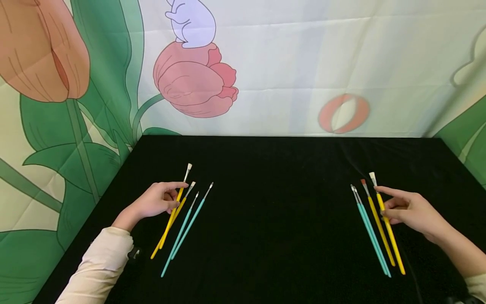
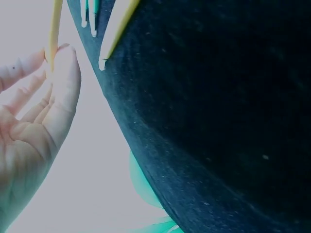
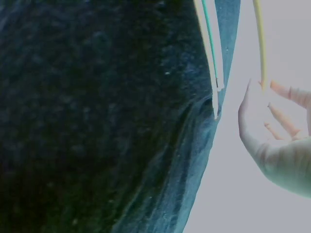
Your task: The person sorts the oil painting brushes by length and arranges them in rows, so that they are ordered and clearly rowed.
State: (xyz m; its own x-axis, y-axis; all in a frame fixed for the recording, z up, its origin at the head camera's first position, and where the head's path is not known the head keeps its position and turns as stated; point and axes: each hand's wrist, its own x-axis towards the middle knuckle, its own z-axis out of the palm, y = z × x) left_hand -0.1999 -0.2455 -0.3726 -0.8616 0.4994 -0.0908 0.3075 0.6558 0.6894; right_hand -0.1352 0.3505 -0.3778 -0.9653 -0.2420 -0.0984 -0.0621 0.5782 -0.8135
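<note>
Lower left of the head view, and here is the tricky spot: the left hand (image 1: 157, 199) pinches a yellow paintbrush (image 1: 176, 209) between thumb and index finger. Its handle crosses a second yellow brush (image 1: 157, 250), though whether the two touch, the view does not say. That crossing is the likeliest trouble: a sideways drag could sweep the lower brush along, even into the two turquoise brushes (image 1: 193, 220) just to its right, whose handles converge low down.

Over to the lower right, the right hand (image 1: 414, 209) answers with a pinch of its own, thumb and index finger clamped on a white-tipped yellow brush (image 1: 392, 234). A red-tipped brush (image 1: 377, 219) lies just beside it, leftward, then a turquoise pair (image 1: 372, 234) lying nearly flush. A low swing leftward could knock that neat row askew.

Both grips are fingertip holds near the bristle end, so the long handle hangs off one small pinch; slack fingers could let a slim round shaft twist or slip. Whether either handle's lower end touches the black cloth (image 1: 281, 219) cannot be told.

And containers? No cup, jar or tray shows in any view; the unheld brushes lie straight on the cloth, left group and right group well apart.
</note>
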